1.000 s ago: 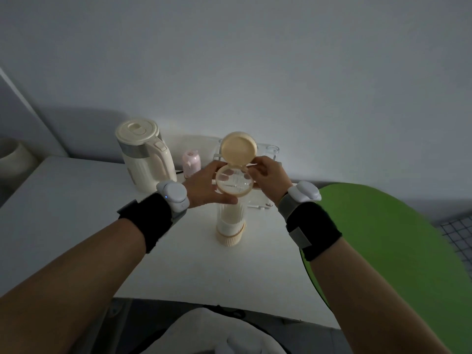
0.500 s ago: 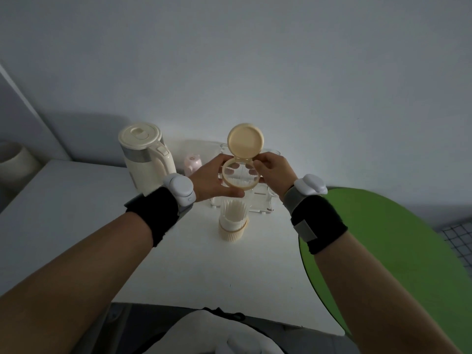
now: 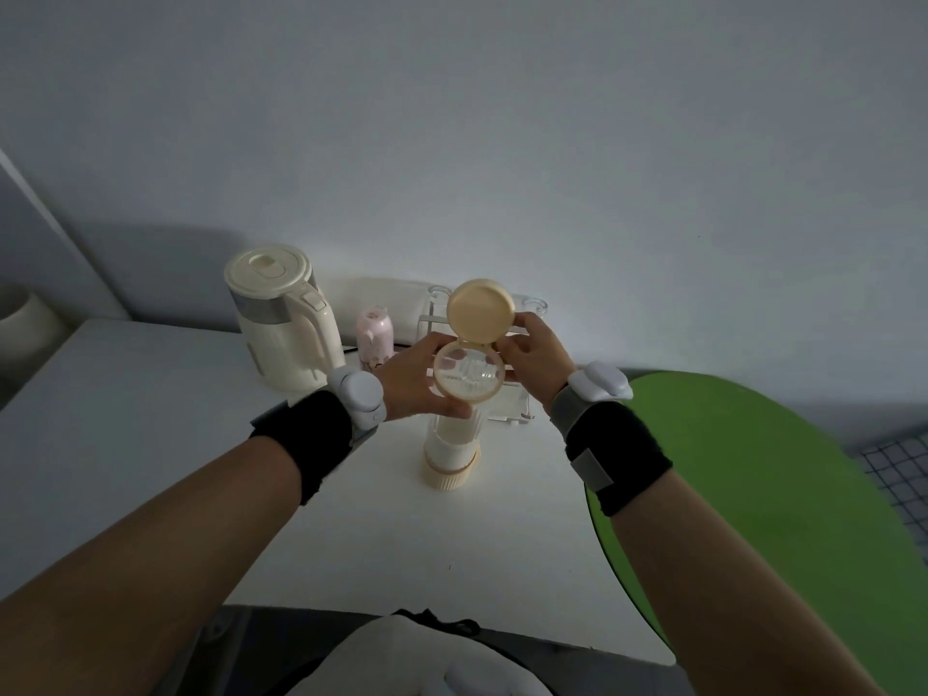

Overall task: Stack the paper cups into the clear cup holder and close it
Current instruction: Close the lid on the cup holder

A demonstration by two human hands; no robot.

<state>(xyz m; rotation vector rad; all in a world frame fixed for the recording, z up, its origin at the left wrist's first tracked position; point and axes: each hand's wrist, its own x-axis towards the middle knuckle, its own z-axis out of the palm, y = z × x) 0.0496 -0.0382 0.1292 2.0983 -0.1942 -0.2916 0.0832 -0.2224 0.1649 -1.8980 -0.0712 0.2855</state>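
Note:
Both hands hold the clear cup holder tube by its cream top ring [image 3: 468,376], above the table. Its hinged cream lid [image 3: 480,312] stands open, tipped back towards the wall. My left hand [image 3: 417,386] grips the ring's left and near side, and my right hand [image 3: 535,351] pinches its right side. Directly below, a stack of white paper cups [image 3: 450,437] stands upright on the holder's cream base [image 3: 448,475]. The clear tube reaches down around the top of the stack; how far it covers the stack I cannot tell.
On the white table [image 3: 150,419], a cream electric kettle [image 3: 278,329] stands at the back left with a small pink bottle [image 3: 374,339] beside it. A clear acrylic rack [image 3: 509,409] sits behind the holder. A green round surface [image 3: 753,494] borders the table's right.
The hands lifted the ring and tube up off the cup stack, then brought them down again over its top. The lid stayed open throughout.

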